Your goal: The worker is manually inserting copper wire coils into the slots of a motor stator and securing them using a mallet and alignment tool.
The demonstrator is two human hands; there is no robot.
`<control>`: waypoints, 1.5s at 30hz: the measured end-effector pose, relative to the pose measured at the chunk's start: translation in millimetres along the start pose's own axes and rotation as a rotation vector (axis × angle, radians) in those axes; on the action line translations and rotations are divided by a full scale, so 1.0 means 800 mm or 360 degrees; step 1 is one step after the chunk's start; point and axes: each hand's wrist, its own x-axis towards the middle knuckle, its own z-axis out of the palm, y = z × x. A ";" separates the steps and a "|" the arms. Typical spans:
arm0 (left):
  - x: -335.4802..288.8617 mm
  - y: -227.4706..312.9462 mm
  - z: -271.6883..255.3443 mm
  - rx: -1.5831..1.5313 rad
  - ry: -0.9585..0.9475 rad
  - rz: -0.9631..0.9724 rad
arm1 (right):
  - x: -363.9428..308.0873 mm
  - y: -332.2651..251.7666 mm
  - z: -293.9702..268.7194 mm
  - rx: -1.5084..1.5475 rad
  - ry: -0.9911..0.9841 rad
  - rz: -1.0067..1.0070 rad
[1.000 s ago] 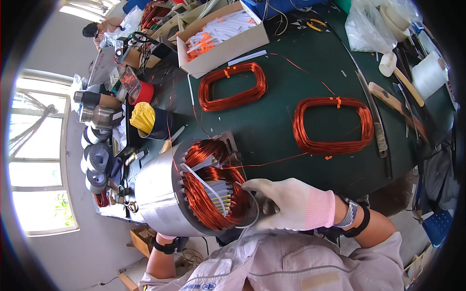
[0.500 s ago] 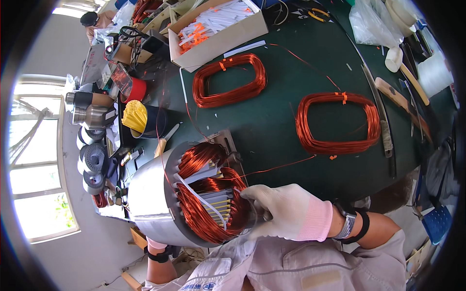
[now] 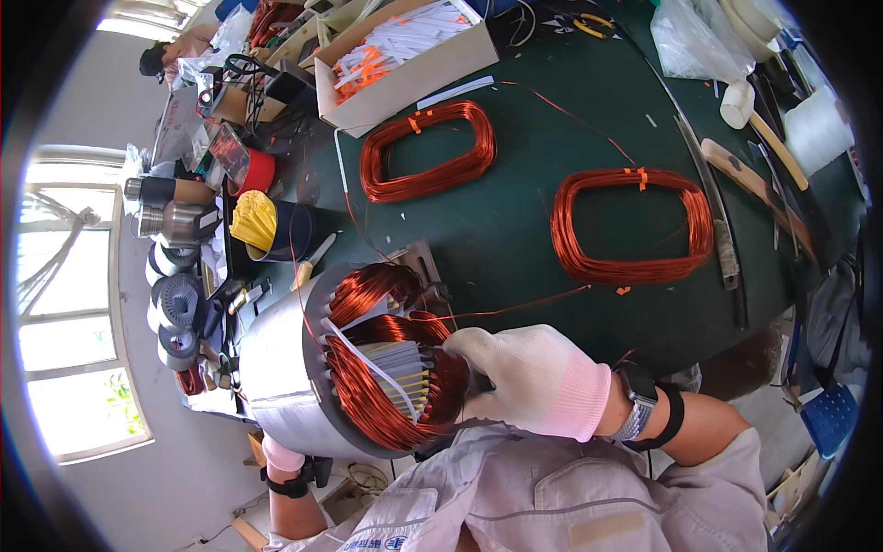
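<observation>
Silver cylinder: lying on its side [image 3: 285, 363] at the green table's [image 3: 515, 239] near-left edge; could be rolling or slipping if its steadying is slackening — its underside is hiding from view.
Right hand: resting [image 3: 529, 373] at the cylinder's mouth, by the table's near edge; gloved thumb and fingers are curving partly apart, thumb tip meeting copper. Cannot tell whether they are gripping; pressing hard could be scraping the wire's coating.
Left hand: mostly hiding [image 3: 280, 457] behind the cylinder, off the table's near-left edge, pink cuff showing; cannot tell finger spread or hold.
Loose coil: lying [image 3: 563, 230] on the table's right half; a tug could be dragging it.
Lead wire: crossing the table [image 3: 515, 306] between cylinder and coil; turning the cylinder could be snagging or kinking it.
Cylinder shell: shining dull silver, ending in a darker grey rim.
Windings: bulging [image 3: 368, 396] glossy red-brown from the mouth, strands bunching thickly.
Slot liners: standing [image 3: 391, 359] pale grey in rows inside.
White strip: slanting [image 3: 372, 368] across the copper.
Yellow slips: edging [image 3: 418, 391] the liners thinly.
</observation>
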 end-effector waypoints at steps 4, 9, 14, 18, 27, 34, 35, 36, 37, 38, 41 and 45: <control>0.000 0.004 0.000 -0.0023 -0.0034 -0.0004 | 0.003 0.001 -0.005 -0.0033 -0.0104 0.0000; 0.002 0.007 -0.006 -0.0044 -0.0062 -0.0009 | 0.002 0.002 -0.044 0.0517 -0.0471 0.0114; 0.016 0.003 -0.004 -0.0088 -0.0140 -0.0051 | 0.016 0.002 -0.025 0.0545 -0.0196 0.0340; 0.027 -0.005 -0.003 -0.0129 -0.0191 -0.0090 | 0.024 0.009 0.007 0.0291 0.0088 0.0209; 0.038 -0.015 -0.011 -0.0190 -0.0250 -0.0190 | 0.031 0.007 0.042 0.0017 0.0535 -0.0008; 0.029 -0.009 -0.015 -0.0244 -0.0276 -0.0186 | 0.005 0.004 0.004 0.0219 0.0215 0.0006; 0.026 -0.008 -0.015 -0.0256 -0.0279 -0.0176 | -0.005 0.002 -0.002 0.0162 0.0164 -0.0056; 0.023 -0.006 -0.015 -0.0268 -0.0284 -0.0164 | -0.015 -0.001 -0.011 0.0104 0.0114 -0.0118; 0.020 -0.004 -0.015 -0.0282 -0.0288 -0.0150 | -0.023 -0.012 -0.024 -0.0021 -0.0044 -0.0007; 0.018 -0.002 -0.015 -0.0295 -0.0293 -0.0134 | -0.026 -0.018 -0.025 -0.0037 -0.0049 -0.0021; 0.012 0.005 -0.012 -0.0348 -0.0317 -0.0066 | -0.028 -0.028 -0.022 -0.0468 0.0558 -0.0505; 0.009 0.008 -0.009 -0.0447 -0.0341 0.0039 | 0.021 -0.030 -0.015 -0.0951 0.0694 -0.0802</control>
